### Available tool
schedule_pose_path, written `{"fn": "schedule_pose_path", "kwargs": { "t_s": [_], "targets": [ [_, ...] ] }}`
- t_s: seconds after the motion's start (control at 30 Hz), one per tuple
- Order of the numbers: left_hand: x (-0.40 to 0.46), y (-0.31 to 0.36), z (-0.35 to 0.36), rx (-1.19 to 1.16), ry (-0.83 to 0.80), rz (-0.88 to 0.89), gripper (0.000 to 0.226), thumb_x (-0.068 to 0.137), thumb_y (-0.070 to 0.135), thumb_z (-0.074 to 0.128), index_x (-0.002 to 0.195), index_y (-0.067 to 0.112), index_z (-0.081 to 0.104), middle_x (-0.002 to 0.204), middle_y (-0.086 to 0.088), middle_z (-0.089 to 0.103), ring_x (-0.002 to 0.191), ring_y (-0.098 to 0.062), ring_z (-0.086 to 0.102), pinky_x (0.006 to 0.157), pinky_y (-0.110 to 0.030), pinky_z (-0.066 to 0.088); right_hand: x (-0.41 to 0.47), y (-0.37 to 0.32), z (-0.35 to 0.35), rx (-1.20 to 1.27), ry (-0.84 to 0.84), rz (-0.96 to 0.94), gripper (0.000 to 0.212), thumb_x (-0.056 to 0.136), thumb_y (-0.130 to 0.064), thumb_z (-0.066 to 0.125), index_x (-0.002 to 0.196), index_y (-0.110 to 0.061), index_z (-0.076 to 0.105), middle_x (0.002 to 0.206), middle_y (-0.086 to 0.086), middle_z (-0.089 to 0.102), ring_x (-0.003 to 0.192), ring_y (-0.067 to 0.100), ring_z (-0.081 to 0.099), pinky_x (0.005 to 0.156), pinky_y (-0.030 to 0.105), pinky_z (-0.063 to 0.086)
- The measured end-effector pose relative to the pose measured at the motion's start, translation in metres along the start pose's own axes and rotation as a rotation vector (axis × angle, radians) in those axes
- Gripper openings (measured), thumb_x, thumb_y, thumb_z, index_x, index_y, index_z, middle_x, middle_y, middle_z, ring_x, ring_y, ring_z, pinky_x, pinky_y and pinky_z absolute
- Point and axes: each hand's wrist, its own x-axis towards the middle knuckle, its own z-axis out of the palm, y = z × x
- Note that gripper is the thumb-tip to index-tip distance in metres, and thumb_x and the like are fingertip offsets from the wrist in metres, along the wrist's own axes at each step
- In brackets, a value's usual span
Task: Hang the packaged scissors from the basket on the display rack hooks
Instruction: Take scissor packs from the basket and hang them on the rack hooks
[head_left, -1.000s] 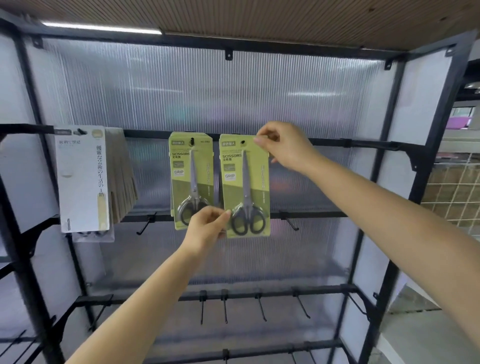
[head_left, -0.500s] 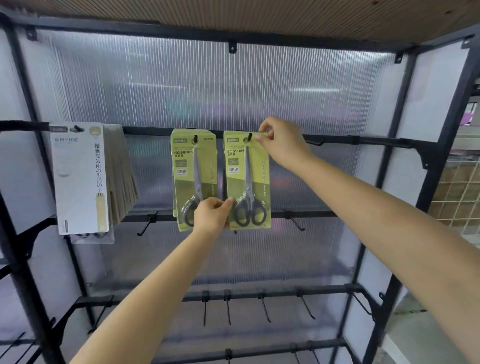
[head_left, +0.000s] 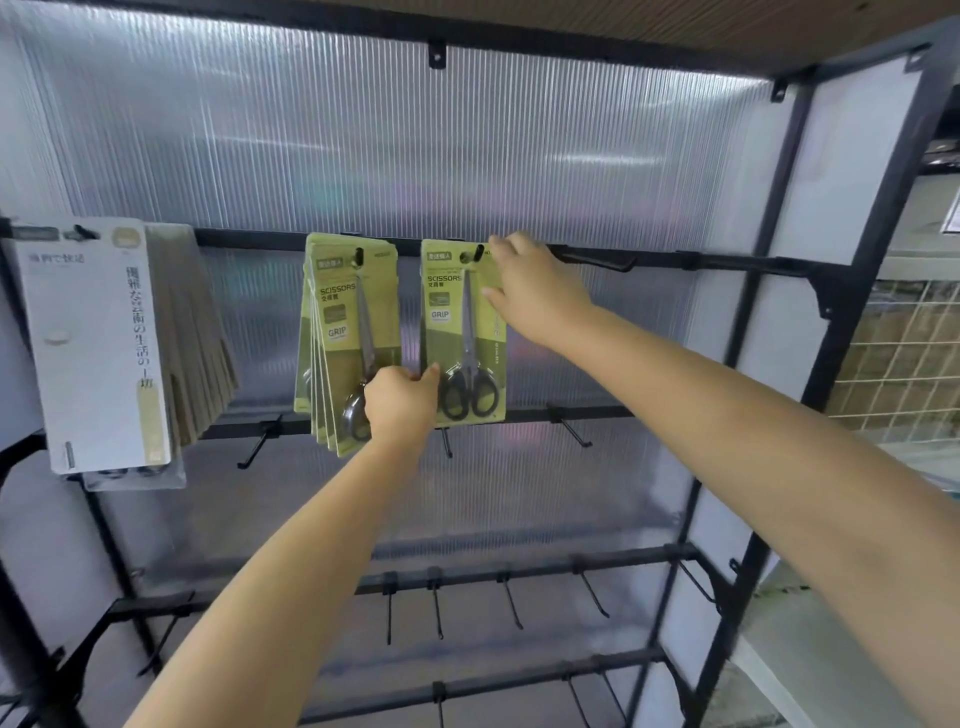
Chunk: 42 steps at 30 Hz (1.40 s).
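Note:
A green card pack of black-handled scissors (head_left: 462, 332) hangs on a hook (head_left: 478, 252) of the top rail (head_left: 727, 260), with the hook tip showing through its hole. My left hand (head_left: 400, 402) grips the pack's lower left edge beside the handles. At the pack's top right corner my right hand (head_left: 535, 291) pinches it, thumb on the front. A stack of several identical scissors packs (head_left: 348, 338) hangs fanned out on the hook just to the left. The basket is out of view.
White packaged goods (head_left: 93, 343) hang in a thick stack at the far left. A bare hook (head_left: 597, 260) sticks out right of my right hand. Bare hooks (head_left: 511, 603) line the lower rails. A wire grid (head_left: 909, 353) stands beyond the rack's right post.
The pack in my hands has slid back along the hook toward the rail. Both hands went with it. The view has drawn closer to the rack.

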Motion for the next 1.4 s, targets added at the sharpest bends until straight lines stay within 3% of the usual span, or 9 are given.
{"fn": "schedule_pose_path", "kwargs": {
  "t_s": [0.17, 0.33, 0.53, 0.67, 0.83, 0.9, 1.1, 1.23, 1.4],
  "targets": [
    [-0.004, 0.002, -0.001, 0.097, -0.046, 0.003, 0.041, 0.095, 0.03, 0.052, 0.06, 0.008, 0.049, 0.058, -0.004, 0.05, 0.057, -0.02, 0.049, 0.056, -0.026, 0.039, -0.009, -0.003, -0.004, -0.06, -0.01, -0.002, 0.06, 0.097, -0.024, 0.046, 0.147, -0.003, 0.019, 0.145, 0.014, 0.033, 0.131, 0.029, 0.036, 0.098, 0.041, 0.044],
    [-0.031, 0.004, -0.001, 0.203, -0.06, 0.08, 0.043, 0.096, 0.026, 0.05, 0.058, 0.009, 0.041, 0.055, -0.003, 0.042, 0.05, -0.016, 0.037, 0.045, -0.025, 0.027, -0.04, -0.002, -0.017, -0.024, 0.019, 0.032, 0.054, 0.097, -0.022, 0.041, 0.145, -0.002, 0.024, 0.143, 0.013, 0.037, 0.127, 0.029, 0.04, 0.096, 0.039, 0.04],
    [-0.072, 0.001, -0.006, 0.256, -0.015, 0.153, 0.031, 0.096, 0.023, 0.047, 0.072, 0.004, 0.044, 0.066, -0.008, 0.046, 0.061, -0.024, 0.042, 0.053, -0.028, 0.031, -0.105, 0.006, -0.029, 0.063, -0.043, 0.084, 0.046, 0.098, -0.025, 0.04, 0.139, -0.004, 0.034, 0.14, 0.012, 0.04, 0.126, 0.029, 0.041, 0.095, 0.038, 0.039],
    [-0.119, 0.008, 0.002, 0.283, -0.089, 0.253, 0.022, 0.095, 0.02, 0.045, 0.077, 0.008, 0.046, 0.069, -0.008, 0.048, 0.066, -0.027, 0.043, 0.056, -0.029, 0.033, -0.155, 0.022, -0.041, 0.095, -0.07, 0.162, 0.04, 0.097, -0.025, 0.041, 0.132, -0.004, 0.042, 0.133, 0.011, 0.046, 0.117, 0.03, 0.047, 0.091, 0.037, 0.039],
    [-0.193, 0.025, 0.051, 0.388, -0.276, 0.354, 0.027, 0.093, 0.019, 0.043, 0.07, 0.006, 0.037, 0.061, -0.007, 0.042, 0.066, -0.031, 0.041, 0.049, -0.032, 0.026, -0.237, 0.056, -0.063, 0.14, -0.137, 0.329, 0.038, 0.097, -0.024, 0.042, 0.129, -0.004, 0.044, 0.126, 0.012, 0.05, 0.112, 0.032, 0.05, 0.091, 0.04, 0.041],
    [-0.232, 0.033, 0.076, 0.373, -0.372, 0.405, 0.026, 0.093, 0.019, 0.044, 0.071, 0.007, 0.037, 0.064, -0.01, 0.044, 0.066, -0.032, 0.043, 0.055, -0.032, 0.032, -0.275, 0.072, -0.075, 0.091, -0.159, 0.374, 0.039, 0.096, -0.024, 0.042, 0.13, -0.005, 0.044, 0.126, 0.013, 0.051, 0.113, 0.032, 0.05, 0.091, 0.037, 0.037],
    [-0.356, 0.04, 0.154, 0.312, -0.699, 0.607, 0.023, 0.095, 0.023, 0.048, 0.1, 0.002, 0.058, 0.096, -0.016, 0.064, 0.091, -0.035, 0.06, 0.07, -0.035, 0.043, -0.413, 0.125, -0.114, 0.041, -0.187, 0.631, 0.037, 0.095, -0.023, 0.044, 0.128, -0.005, 0.047, 0.124, 0.013, 0.054, 0.112, 0.03, 0.051, 0.091, 0.036, 0.037],
    [-0.445, 0.032, 0.201, 0.357, -0.893, 0.649, 0.04, 0.098, 0.029, 0.044, 0.131, 0.009, 0.049, 0.129, -0.012, 0.056, 0.119, -0.03, 0.051, 0.092, -0.034, 0.04, -0.521, 0.151, -0.138, 0.01, -0.205, 0.833, 0.038, 0.096, -0.022, 0.044, 0.13, -0.006, 0.045, 0.123, 0.013, 0.053, 0.11, 0.03, 0.052, 0.087, 0.034, 0.038],
    [-0.549, -0.006, 0.242, 0.382, -1.178, 0.7, 0.043, 0.098, 0.029, 0.045, 0.135, 0.008, 0.046, 0.138, -0.011, 0.049, 0.127, -0.026, 0.046, 0.102, -0.029, 0.033, -0.657, 0.16, -0.14, 0.031, -0.214, 1.131, 0.037, 0.093, -0.022, 0.045, 0.126, -0.006, 0.048, 0.119, 0.015, 0.056, 0.106, 0.033, 0.055, 0.084, 0.038, 0.044]
  ]
}}
